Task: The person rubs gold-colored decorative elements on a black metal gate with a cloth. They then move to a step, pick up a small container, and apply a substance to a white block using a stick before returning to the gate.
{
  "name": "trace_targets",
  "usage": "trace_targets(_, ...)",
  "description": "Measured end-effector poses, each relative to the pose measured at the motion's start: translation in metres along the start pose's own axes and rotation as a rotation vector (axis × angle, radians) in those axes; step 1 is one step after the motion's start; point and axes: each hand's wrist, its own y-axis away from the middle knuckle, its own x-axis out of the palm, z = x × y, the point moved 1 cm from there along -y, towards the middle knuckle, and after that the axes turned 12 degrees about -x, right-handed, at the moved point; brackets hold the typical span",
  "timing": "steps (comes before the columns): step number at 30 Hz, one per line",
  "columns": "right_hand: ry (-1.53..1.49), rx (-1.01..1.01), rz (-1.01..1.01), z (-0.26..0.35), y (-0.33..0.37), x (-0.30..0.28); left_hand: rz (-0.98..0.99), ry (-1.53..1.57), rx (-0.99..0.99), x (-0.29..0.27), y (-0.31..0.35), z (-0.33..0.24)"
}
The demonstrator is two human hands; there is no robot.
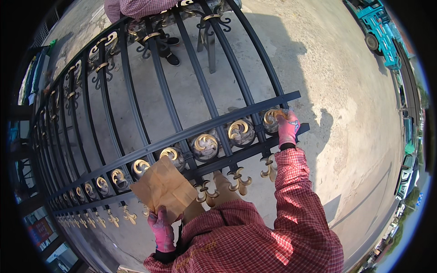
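My left hand, in a pink glove, grips a creased sheet of brown paper by its lower edge. The sheet covers part of the fence panel's lower rails. At the panel's right end, my right hand, also gloved in pink, has its fingers drawn together against the last ring with a gold scroll. Something small and orange-brown shows at those fingertips, but I cannot make out what it is. More gold scrolls sit in round rings between two dark rails. Gold fleur-de-lis tips point toward me below them.
The dark metal fence panel lies raised above concrete ground, with a metal support leg under its far side. Another person in a checked sleeve is at the far edge. A turquoise cargo vehicle stands at the far right.
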Motion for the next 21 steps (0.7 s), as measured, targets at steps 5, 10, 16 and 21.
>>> trace_targets(5, 0.171, -0.003, 0.267, 0.008, 0.003, 0.018, -0.002, -0.043, 0.027, -0.001, -0.002, 0.003)
trace_targets(10, 0.07, 0.184, 0.276, 0.043, 0.005, -0.007, -0.026, -0.008, -0.019, 0.009, 0.008, -0.008)
trace_targets(16, 0.211, -0.009, 0.433, 0.0, 0.009, 0.002, -0.02, 0.02, -0.013, 0.011, 0.005, -0.007)
trace_targets(21, 0.48, -0.11, 0.249, 0.005, -0.019, -0.022, -0.01, 0.027, -0.024, 0.008, 0.003, 0.0)
